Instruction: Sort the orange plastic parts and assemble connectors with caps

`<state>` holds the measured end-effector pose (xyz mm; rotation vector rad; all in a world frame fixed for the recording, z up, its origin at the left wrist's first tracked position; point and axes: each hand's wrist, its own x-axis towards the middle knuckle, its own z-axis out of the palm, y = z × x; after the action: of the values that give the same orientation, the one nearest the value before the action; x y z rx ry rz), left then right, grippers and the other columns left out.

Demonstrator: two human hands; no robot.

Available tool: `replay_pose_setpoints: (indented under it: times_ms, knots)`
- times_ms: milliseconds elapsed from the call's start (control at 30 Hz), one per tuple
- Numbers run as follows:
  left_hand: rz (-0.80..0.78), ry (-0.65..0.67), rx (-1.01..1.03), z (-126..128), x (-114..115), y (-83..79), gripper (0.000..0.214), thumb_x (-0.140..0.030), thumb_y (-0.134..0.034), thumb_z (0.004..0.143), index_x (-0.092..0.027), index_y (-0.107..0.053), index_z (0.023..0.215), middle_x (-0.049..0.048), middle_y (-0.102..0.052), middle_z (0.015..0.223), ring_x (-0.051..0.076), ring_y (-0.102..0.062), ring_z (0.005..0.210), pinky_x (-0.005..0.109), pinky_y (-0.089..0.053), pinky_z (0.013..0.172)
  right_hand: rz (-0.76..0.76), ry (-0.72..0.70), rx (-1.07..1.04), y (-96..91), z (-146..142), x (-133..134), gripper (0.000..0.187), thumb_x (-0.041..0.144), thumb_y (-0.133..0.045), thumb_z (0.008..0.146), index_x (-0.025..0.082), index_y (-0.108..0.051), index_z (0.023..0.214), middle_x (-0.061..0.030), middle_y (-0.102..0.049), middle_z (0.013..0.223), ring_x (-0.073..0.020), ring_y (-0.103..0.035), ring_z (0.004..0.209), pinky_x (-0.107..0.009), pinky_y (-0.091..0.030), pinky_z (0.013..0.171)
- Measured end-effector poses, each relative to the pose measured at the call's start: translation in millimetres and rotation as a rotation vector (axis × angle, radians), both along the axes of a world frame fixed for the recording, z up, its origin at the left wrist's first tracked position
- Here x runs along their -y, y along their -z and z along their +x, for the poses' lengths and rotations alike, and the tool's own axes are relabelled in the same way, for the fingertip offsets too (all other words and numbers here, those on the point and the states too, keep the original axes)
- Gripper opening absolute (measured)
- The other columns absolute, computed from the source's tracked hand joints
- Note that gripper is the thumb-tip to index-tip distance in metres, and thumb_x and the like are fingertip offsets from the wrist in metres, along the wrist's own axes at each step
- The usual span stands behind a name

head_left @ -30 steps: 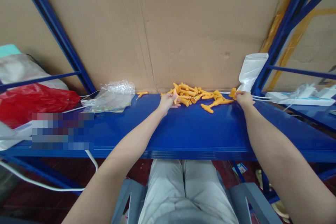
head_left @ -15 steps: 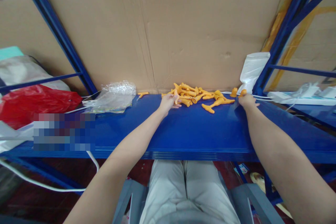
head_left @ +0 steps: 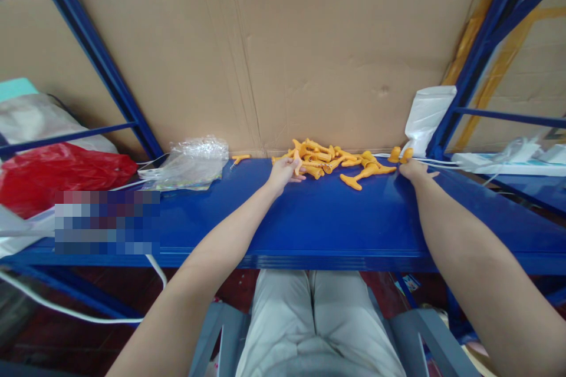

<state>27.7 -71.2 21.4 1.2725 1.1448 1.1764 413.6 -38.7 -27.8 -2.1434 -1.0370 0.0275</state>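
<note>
A heap of small orange plastic parts (head_left: 329, 159) lies at the back of the blue shelf (head_left: 309, 224), against the cardboard. My left hand (head_left: 283, 172) rests at the heap's left edge, its fingers closed round one orange part (head_left: 296, 162). My right hand (head_left: 412, 169) lies at the heap's right end, fingers curled, with two small orange caps (head_left: 400, 155) just beyond its fingertips. Whether it still touches them I cannot make out. A single orange part (head_left: 240, 158) lies apart to the left.
A crumpled clear plastic bag (head_left: 190, 162) lies left of the heap; a red bag (head_left: 57, 174) sits further left. A white bag (head_left: 427, 118) leans on the blue upright at the right, with white cables (head_left: 442, 162) and a power strip (head_left: 499, 166) beyond. Cardboard (head_left: 283, 53) backs the shelf.
My right hand has moved an orange cap rightward and set it next to another cap near the white bag. My left hand has stayed at the heap, holding its part.
</note>
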Motion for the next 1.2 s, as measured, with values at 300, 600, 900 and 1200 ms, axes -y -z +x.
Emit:
replay_pose_setpoints:
  times_ms: [300, 600, 900, 1200]
  knots:
    - [-0.002, -0.031, 0.014, -0.5, -3.4, 0.7, 0.008, -0.019, -0.055, 0.096, -0.013, -0.060, 0.093, 0.0029, -0.071, 0.069, 0.010, -0.064, 0.045, 0.022, -0.057, 0.058, -0.094, 0.049, -0.069, -14.5, -16.1, 12.0, 0.049, 0.011, -0.057, 0.075, 0.017, -0.067, 0.123, -0.0223, -0.059, 0.137, -0.0419, -0.042, 0.140, -0.068, -0.039, 0.104]
    - [-0.005, -0.053, 0.132, -8.8, -9.6, -3.5, 0.007, -0.014, -0.053, 0.093, -0.013, -0.058, 0.097, 0.0039, -0.071, 0.071, 0.011, -0.067, 0.050, 0.025, -0.061, 0.066, 0.098, 0.031, 0.164, -47.3, -53.0, 23.4, 0.034, 0.015, -0.045, 0.088, 0.011, -0.067, 0.113, -0.0223, -0.067, 0.118, -0.0335, -0.063, 0.115, -0.047, -0.048, 0.098]
    - [0.008, 0.057, 0.165, -8.6, -7.9, -3.0, 0.006, -0.017, -0.059, 0.090, -0.014, -0.061, 0.085, 0.0001, -0.064, 0.058, 0.011, -0.062, 0.045, 0.028, -0.060, 0.067, 0.322, -0.851, 0.374, -64.3, -171.3, 24.5, 0.041, 0.016, -0.042, 0.091, 0.016, -0.061, 0.128, -0.0119, -0.072, 0.118, -0.0253, -0.066, 0.108, -0.041, -0.051, 0.095]
    - [0.027, 0.183, 0.264, -7.6, -6.0, -1.8, 0.021, -0.018, -0.046, 0.096, -0.015, -0.059, 0.080, -0.0016, -0.058, 0.054, 0.009, -0.055, 0.042, 0.026, -0.055, 0.059, 0.289, -1.263, 0.616, -42.1, -226.3, 45.5, 0.055, 0.026, -0.039, 0.099, 0.023, -0.041, 0.154, -0.0096, -0.059, 0.144, -0.0284, -0.063, 0.120, -0.049, -0.047, 0.105]
